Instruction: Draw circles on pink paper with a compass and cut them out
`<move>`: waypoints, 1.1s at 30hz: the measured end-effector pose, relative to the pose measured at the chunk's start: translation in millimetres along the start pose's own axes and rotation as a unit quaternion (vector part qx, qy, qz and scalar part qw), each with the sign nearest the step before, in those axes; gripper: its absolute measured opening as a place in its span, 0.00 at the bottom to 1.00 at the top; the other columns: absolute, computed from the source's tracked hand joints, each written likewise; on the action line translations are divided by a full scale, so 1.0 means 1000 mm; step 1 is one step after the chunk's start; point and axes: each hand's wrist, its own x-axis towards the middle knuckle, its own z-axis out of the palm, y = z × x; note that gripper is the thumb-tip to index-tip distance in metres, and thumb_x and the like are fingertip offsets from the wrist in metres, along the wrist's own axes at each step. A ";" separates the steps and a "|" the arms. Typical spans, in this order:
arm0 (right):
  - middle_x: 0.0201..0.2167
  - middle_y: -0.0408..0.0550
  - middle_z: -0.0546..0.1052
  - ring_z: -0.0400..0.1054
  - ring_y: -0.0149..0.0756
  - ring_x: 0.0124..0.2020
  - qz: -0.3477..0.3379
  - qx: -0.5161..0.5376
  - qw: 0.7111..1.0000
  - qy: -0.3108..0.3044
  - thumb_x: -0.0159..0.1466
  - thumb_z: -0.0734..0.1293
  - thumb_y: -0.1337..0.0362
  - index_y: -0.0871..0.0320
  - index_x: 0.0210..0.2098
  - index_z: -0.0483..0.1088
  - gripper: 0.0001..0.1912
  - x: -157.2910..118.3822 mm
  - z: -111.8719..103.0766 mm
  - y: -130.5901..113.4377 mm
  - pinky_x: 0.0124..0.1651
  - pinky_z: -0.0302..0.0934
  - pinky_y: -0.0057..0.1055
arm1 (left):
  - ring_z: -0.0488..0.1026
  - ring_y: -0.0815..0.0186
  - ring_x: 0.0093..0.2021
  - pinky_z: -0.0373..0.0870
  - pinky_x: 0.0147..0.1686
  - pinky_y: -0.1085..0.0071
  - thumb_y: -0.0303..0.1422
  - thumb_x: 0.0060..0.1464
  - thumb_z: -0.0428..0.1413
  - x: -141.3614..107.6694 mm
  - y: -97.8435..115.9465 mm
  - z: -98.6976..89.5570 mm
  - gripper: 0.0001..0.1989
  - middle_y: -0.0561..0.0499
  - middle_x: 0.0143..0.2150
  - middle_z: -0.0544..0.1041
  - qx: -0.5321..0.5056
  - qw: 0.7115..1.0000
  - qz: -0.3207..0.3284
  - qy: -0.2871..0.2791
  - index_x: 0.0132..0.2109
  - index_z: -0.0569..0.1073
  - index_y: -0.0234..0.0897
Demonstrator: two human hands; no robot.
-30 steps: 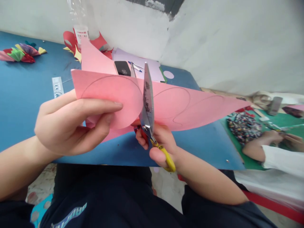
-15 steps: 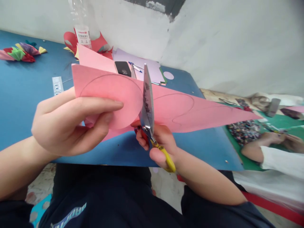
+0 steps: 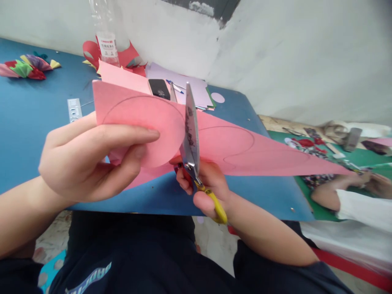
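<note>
Pink paper [image 3: 122, 92] with curved pencil outlines spans the middle of the view. My left hand [image 3: 98, 159] pinches a rounded part of it between the fingers and thumb. In my right hand [image 3: 208, 183] are scissors [image 3: 191, 143] with yellow and red handles. Their upper blade stands in front of the paper, at the edge of the rounded part, and the lower blade is mostly behind the sheet. The blades are spread apart. To the right, the paper stretches out in a long point over the table's right side.
On the blue table [image 3: 30, 118] lie a black phone [image 3: 159, 89], a blue pen [image 3: 175, 87], lilac sheets [image 3: 196, 87], a metal ruler [image 3: 74, 109] and folded coloured paper [image 3: 27, 68]. A bottle [image 3: 108, 49] stands behind. At right, another person's hands [image 3: 364, 179] are over a green table.
The pink paper's right end has swung slightly down and outward to the right, reaching in front of the other person's hands. My hands and the scissors have hardly moved.
</note>
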 end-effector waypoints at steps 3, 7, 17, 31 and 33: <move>0.25 0.39 0.69 0.62 0.33 0.22 -0.009 0.012 1.000 -0.006 0.57 0.78 0.39 0.54 0.54 0.73 0.35 0.000 -0.001 -0.001 0.22 0.61 0.32 | 0.65 0.80 0.23 0.71 0.26 0.79 0.28 0.58 0.59 0.000 0.000 -0.001 0.15 0.60 0.30 0.67 0.001 1.000 -0.018 -0.002 0.51 0.78 0.42; 0.27 0.41 0.71 0.62 0.32 0.23 -0.013 0.028 1.000 0.002 0.57 0.79 0.42 0.54 0.55 0.74 0.34 -0.002 0.000 -0.003 0.22 0.59 0.30 | 0.65 0.80 0.23 0.70 0.25 0.80 0.28 0.57 0.60 -0.003 -0.002 -0.001 0.17 0.60 0.29 0.68 -0.005 1.000 -0.008 0.001 0.53 0.78 0.41; 0.25 0.39 0.69 0.60 0.32 0.22 -0.021 0.041 0.999 -0.005 0.56 0.79 0.37 0.52 0.55 0.75 0.37 0.000 0.001 0.006 0.22 0.59 0.32 | 0.67 0.76 0.23 0.71 0.25 0.76 0.30 0.57 0.59 -0.010 -0.004 -0.001 0.20 0.60 0.28 0.71 -0.017 0.999 -0.037 0.002 0.56 0.79 0.45; 0.24 0.38 0.70 0.61 0.32 0.21 -0.037 0.024 0.999 -0.003 0.55 0.81 0.46 0.54 0.51 0.74 0.31 0.004 0.000 -0.001 0.22 0.59 0.32 | 0.70 0.71 0.23 0.72 0.26 0.69 0.29 0.58 0.60 -0.014 -0.003 -0.001 0.22 0.58 0.27 0.77 -0.053 0.993 -0.103 -0.018 0.59 0.81 0.48; 0.24 0.38 0.69 0.61 0.32 0.21 -0.029 0.028 0.999 0.000 0.55 0.80 0.44 0.54 0.51 0.74 0.32 0.003 0.000 -0.001 0.22 0.58 0.32 | 0.71 0.69 0.23 0.73 0.26 0.66 0.30 0.59 0.60 -0.016 -0.002 -0.003 0.23 0.56 0.31 0.81 -0.060 0.991 -0.119 -0.024 0.61 0.80 0.50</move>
